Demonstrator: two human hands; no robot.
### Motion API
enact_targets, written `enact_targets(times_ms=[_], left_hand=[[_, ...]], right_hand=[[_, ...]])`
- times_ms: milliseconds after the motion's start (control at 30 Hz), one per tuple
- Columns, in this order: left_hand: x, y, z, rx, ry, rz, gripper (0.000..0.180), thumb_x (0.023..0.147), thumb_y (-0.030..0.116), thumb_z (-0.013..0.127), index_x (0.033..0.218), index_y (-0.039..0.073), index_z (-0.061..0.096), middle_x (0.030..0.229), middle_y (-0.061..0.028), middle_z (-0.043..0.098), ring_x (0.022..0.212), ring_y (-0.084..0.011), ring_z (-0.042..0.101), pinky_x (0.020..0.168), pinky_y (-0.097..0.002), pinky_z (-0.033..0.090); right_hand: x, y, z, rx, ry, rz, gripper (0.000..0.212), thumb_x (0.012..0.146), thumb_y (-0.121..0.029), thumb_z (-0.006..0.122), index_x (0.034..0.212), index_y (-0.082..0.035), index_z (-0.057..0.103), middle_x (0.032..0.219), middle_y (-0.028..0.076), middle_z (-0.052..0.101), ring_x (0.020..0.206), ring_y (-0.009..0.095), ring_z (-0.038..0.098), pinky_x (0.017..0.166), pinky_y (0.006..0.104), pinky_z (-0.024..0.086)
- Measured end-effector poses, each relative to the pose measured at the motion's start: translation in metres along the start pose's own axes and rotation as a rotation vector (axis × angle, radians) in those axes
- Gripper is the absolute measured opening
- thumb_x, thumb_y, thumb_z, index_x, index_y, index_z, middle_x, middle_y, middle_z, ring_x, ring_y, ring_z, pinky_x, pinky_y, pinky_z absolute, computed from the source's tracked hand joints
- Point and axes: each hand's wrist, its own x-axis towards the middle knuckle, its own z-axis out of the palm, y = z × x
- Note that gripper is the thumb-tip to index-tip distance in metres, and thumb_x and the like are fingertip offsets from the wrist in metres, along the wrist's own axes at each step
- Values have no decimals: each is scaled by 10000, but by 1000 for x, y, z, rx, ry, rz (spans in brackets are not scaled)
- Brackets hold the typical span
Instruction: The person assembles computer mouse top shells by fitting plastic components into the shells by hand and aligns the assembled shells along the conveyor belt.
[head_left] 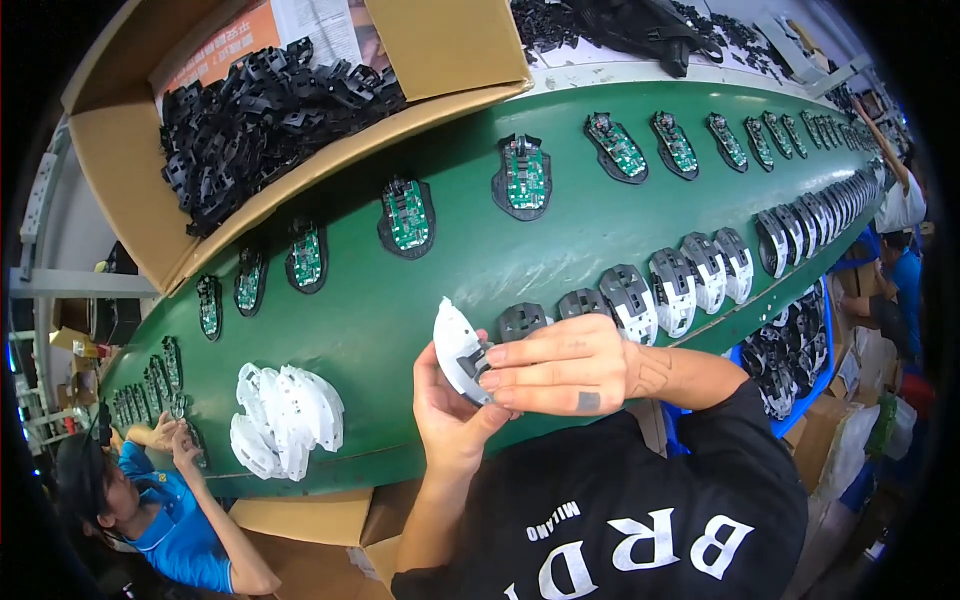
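Observation:
A white computer-mouse shell [456,338] stands tilted up in my left hand [446,428], whose fingers and thumb wrap round its lower part. From the right, my right hand [570,366] reaches over with its fingertips pressed on a dark part set in the shell's side. Its fingers cover most of that dark part. Right beside my hands, a row of assembled shells [628,300] with dark tops and white sides runs off to the far right. A pile of bare white shells [290,420] lies on the green work surface [460,275] to the left.
Mouse bases with green circuit boards [407,216] form a long line across the surface. An open cardboard box [450,50] of small black parts [270,125] stands at the back left. A co-worker [165,520] works at the left; a blue crate [826,372] sits at the right.

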Motion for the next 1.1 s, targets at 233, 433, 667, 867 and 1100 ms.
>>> enact_targets(times_ms=[233,433,667,867,1100], left_hand=[[3,-11,8,382,114,152,760,722,201,808,1291,-11,350,1192,-183,565,1060,-245,575,913,-346,468],[11,-17,-2,592,9,72,790,770,98,740,1389,-11,261,1320,-198,432,1165,-291,472,973,-402,406],[15,-20,-1,574,-34,52,815,770,62,718,1421,16,231,1281,-207,470,1135,-310,499,962,-405,423],[9,-18,0,627,-43,122,831,750,54,737,1413,14,239,1259,-217,495,1125,-315,509,967,-403,420],[13,-18,-1,693,-66,143,862,725,105,782,1402,12,257,1270,-198,501,1133,-294,503,966,-400,421]], right_hand=[[-22,-18,-1,-46,102,166,163,816,-137,622,940,-43,669,951,85,688,848,234,679,631,302,559],[-40,-13,-3,64,217,166,155,765,-109,591,897,-30,613,833,75,635,771,248,634,604,357,503],[-36,-42,-4,171,421,627,163,795,-130,676,939,-55,659,861,101,649,743,243,656,640,323,527],[-35,-37,4,719,293,1072,177,770,-182,699,848,-22,698,779,134,688,690,221,673,594,316,517],[-34,-42,-3,701,293,1040,228,794,-255,667,833,-32,700,717,132,669,642,219,664,554,310,502]])
